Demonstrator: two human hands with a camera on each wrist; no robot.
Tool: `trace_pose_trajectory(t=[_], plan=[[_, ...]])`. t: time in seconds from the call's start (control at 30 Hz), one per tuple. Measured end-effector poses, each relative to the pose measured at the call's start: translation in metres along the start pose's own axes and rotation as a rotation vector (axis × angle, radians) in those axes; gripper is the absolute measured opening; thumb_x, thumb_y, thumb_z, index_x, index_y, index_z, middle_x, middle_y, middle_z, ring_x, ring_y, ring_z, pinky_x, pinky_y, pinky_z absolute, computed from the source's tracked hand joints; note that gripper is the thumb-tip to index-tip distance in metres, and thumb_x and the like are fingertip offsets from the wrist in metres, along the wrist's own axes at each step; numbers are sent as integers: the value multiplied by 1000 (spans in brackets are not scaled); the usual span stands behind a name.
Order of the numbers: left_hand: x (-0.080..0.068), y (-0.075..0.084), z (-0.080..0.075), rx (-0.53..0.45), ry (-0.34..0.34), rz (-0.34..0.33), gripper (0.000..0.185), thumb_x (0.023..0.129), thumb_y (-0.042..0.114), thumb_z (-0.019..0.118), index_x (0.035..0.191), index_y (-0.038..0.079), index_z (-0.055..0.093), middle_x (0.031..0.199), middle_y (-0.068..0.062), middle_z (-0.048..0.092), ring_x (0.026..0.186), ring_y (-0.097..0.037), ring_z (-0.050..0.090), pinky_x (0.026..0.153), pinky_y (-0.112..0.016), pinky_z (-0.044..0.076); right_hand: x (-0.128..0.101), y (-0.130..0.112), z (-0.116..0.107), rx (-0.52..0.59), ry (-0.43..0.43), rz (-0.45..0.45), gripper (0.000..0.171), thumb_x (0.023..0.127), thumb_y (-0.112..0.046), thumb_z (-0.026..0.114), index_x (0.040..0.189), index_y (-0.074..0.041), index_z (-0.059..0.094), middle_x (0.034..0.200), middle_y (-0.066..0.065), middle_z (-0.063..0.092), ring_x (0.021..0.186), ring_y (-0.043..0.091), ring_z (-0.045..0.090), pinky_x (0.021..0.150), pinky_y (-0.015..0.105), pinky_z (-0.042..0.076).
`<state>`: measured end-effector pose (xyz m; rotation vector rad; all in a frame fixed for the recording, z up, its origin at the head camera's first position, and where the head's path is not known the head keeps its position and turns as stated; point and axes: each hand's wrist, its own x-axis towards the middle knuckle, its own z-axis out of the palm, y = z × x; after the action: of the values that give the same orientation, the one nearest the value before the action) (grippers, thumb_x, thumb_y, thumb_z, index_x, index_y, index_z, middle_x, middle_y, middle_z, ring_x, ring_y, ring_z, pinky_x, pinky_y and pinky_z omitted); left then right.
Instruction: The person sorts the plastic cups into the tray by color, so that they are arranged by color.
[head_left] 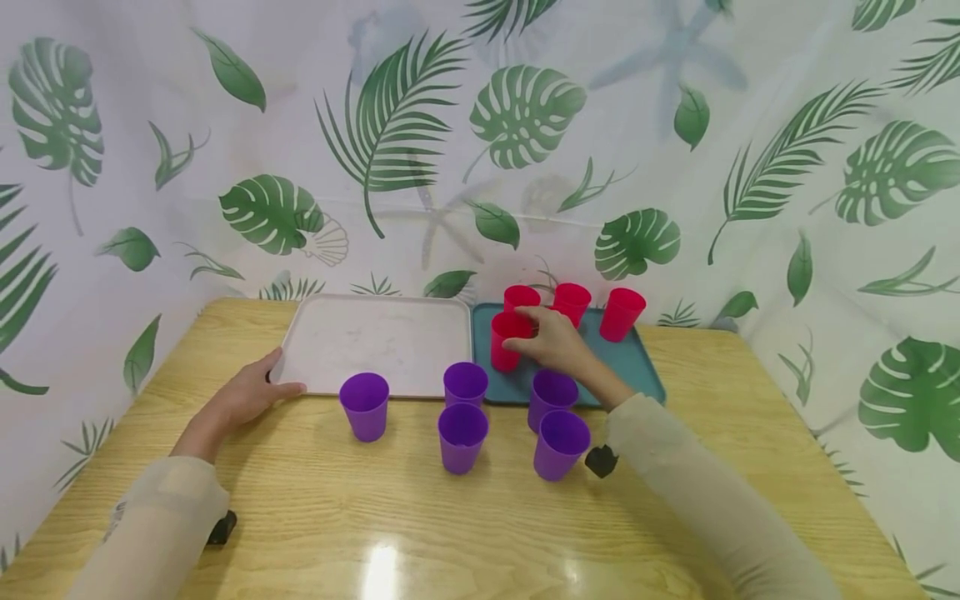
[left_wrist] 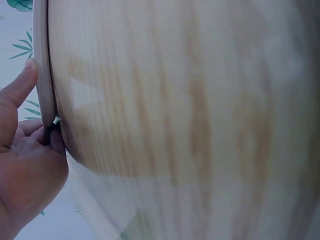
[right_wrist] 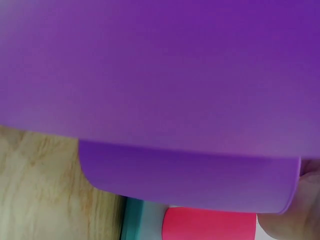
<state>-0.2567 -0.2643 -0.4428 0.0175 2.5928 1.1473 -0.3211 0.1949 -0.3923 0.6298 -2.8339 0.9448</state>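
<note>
My left hand point(head_left: 247, 396) grips the front left corner of a white tray point(head_left: 375, 342). In the left wrist view its thumb lies against the tray's edge point(left_wrist: 44, 75), with the other fingers curled in at the corner. Over the teal tray point(head_left: 633, 371), my right hand point(head_left: 557, 340) holds a red cup point(head_left: 504, 354) near its rim, thumb on the near side. The cup is upright at the tray's left part. Two large purple cups point(right_wrist: 160, 75) fill most of the right wrist view, with part of the red cup point(right_wrist: 210, 225) below them.
Three more red cups point(head_left: 622, 315) stand at the back of the teal tray. Several purple cups point(head_left: 365, 407) stand upright on the wooden table point(head_left: 315, 517) in front of the trays, some close under my right forearm. A leaf-patterned cloth point(head_left: 300, 125) hangs behind.
</note>
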Motion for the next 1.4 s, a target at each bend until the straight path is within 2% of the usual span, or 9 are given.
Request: trace_pose_trajectory(t=[0.13,0.3,0.37,0.57,0.73,1.0,1.27,1.33,1.4], plan=[[0,-1,-1,-1,4,10,96,104,35,64,160,-7,-2,164,-37,2,151,-55,3,122,-66,9,1,0,3,-16,6,-21,67,87,-21,84,140,10,58,122,24,70,103,37,68,86,49,58],[0,-1,0,3,5,14,97,104,36,64,160,-8,-2,164,-37,2,151,-55,3,122,-66,8,-2,-3,1,-22,12,-8,69,87,-25,84,141,8,57,132,24,66,109,38,66,91,51,57],[0,-1,-1,6,5,15,97,104,37,63,160,-8,-1,164,-37,2,151,-55,3,122,-66,8,-5,-5,-4,-19,28,-7,70,88,-25,84,142,8,56,129,25,67,107,39,65,88,52,56],[1,0,0,10,11,15,97,103,37,64,160,-8,-1,164,-36,1,151,-54,2,123,-65,7,-15,-12,-30,25,92,-33,65,93,-22,79,145,6,54,132,25,65,117,43,64,97,55,56],[2,0,0,0,10,13,98,103,38,64,160,-7,-2,165,-35,0,151,-54,1,123,-65,6,-27,-9,-59,112,138,8,61,98,-23,73,150,2,50,142,23,60,127,42,60,102,55,53],[0,-1,2,-1,8,1,97,103,37,64,160,-7,-2,165,-35,-1,151,-54,0,123,-65,6,-54,27,-93,194,266,27,55,103,-20,66,151,2,49,147,21,56,135,38,54,112,54,44],[1,-1,2,12,10,-4,97,104,37,63,160,-6,-2,165,-35,0,151,-54,1,122,-66,6,-86,68,-103,166,238,168,69,105,-36,60,159,-1,35,157,24,44,140,46,46,112,59,41],[1,-1,2,12,10,-3,97,103,38,64,160,-6,-2,165,-35,0,151,-54,1,122,-66,6,-92,80,-101,160,233,184,69,106,-34,60,159,1,34,157,26,43,140,47,46,112,57,41],[2,-2,2,14,10,-3,98,103,39,64,160,-6,-2,165,-35,-1,151,-54,1,122,-66,6,-99,92,-100,157,232,201,69,106,-32,61,159,2,34,157,26,43,139,48,47,111,48,45]])
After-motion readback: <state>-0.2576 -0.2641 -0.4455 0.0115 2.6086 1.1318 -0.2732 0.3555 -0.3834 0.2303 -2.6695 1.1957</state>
